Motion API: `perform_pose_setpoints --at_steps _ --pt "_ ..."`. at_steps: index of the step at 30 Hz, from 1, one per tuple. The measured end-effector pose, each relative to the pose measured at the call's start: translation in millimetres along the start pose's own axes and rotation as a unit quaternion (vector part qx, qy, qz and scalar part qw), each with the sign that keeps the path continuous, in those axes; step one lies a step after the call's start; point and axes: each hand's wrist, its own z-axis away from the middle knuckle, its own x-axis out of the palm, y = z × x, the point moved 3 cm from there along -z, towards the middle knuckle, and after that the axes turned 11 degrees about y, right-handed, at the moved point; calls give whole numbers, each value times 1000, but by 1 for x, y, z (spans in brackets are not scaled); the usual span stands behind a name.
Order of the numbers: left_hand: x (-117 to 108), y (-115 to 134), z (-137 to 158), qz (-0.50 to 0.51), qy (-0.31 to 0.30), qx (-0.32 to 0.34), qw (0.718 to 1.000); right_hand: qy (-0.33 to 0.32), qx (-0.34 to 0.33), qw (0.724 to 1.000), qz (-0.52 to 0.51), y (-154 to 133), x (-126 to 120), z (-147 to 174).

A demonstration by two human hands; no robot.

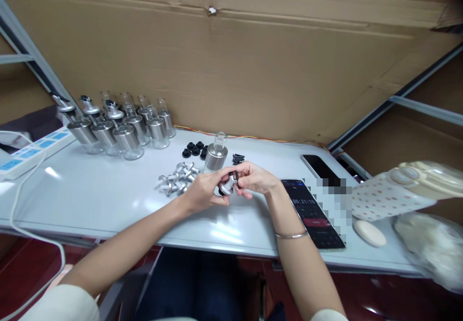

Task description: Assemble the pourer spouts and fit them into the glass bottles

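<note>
My left hand is closed around a silver pourer top with a black rim at its lower side. At its spout, my right hand pinches a small black flap. Just behind my hands stands a glass bottle with a metal sleeve and a bare neck. Several silver pourer parts lie in a heap left of my left hand. Black stoppers are grouped behind that heap. A little pile of small black pieces sits beyond my right hand.
Several metal-sleeved bottles stand at the back left, some with pourer tops. A power strip and white cable lie left. On the right are a phone showing a timer, a second phone, a dotted container and a plastic bag.
</note>
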Motion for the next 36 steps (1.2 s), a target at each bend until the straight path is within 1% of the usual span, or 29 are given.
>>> perform_pose_setpoints --at_steps 3,6,9,12,15,20,27,31,36 --pt "0 -2 1 1 23 -22 999 20 -28 999 -4 -2 2 -1" --pt "0 -4 1 12 37 -65 997 58 -59 996 -28 -4 3 -4" --pt "1 -7 0 26 30 -114 993 92 -77 992 -44 -3 2 -7" --pt "1 -7 -1 36 18 -140 989 123 -81 988 -42 -2 -1 -9" --pt "0 -6 -1 45 15 -145 988 134 -72 988 -33 -1 -2 -9" --pt "-1 -7 -1 47 21 -149 987 132 -55 990 -16 -4 0 -7" --pt "-2 -9 -1 47 -10 -176 983 147 -51 988 -11 -5 1 -7" --pt "-4 -10 -2 56 -9 -163 985 165 -55 985 -13 -7 0 -7" --pt "-5 -10 -3 40 -4 -141 989 203 -63 977 -17 -9 -3 -5"
